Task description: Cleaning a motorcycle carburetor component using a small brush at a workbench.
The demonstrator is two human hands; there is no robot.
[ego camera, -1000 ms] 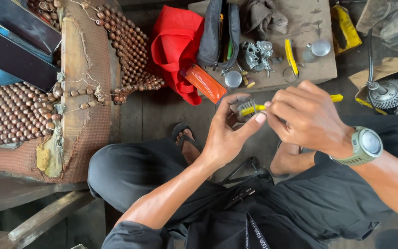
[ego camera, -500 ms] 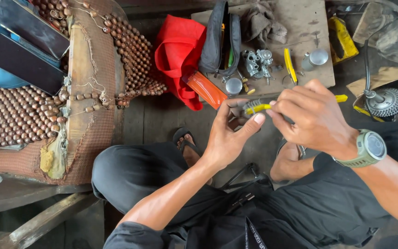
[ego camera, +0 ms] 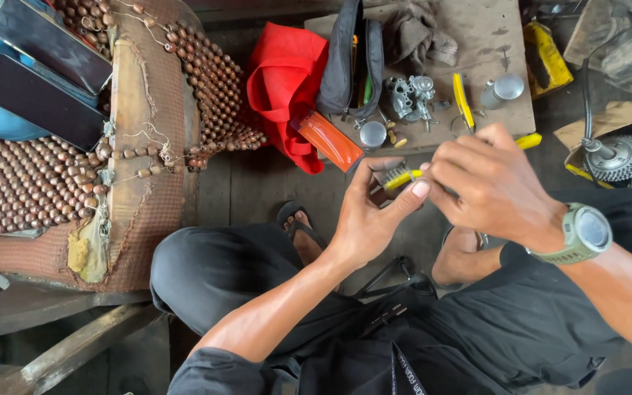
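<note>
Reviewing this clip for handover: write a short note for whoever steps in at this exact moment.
Left hand: grip shut on a small yellow-handled tool, pinched between thumb and fingers.
Right hand: fingers closed at the same tool's other end; what they pinch is hidden.
Nearby on the wooden board: a metal carburettor-like part, a yellow-handled tool, a small metal cap, an orange case.
Done or left: cannot tell from this view.

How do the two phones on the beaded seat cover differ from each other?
The upper phone lies farther up the beaded seat cover and catches pale glare along its screen; the lower phone looks uniformly dark. The upper one runs off the top edge; the lower shows whole. Both are dark slabs, tilted alike, screens off.
</note>
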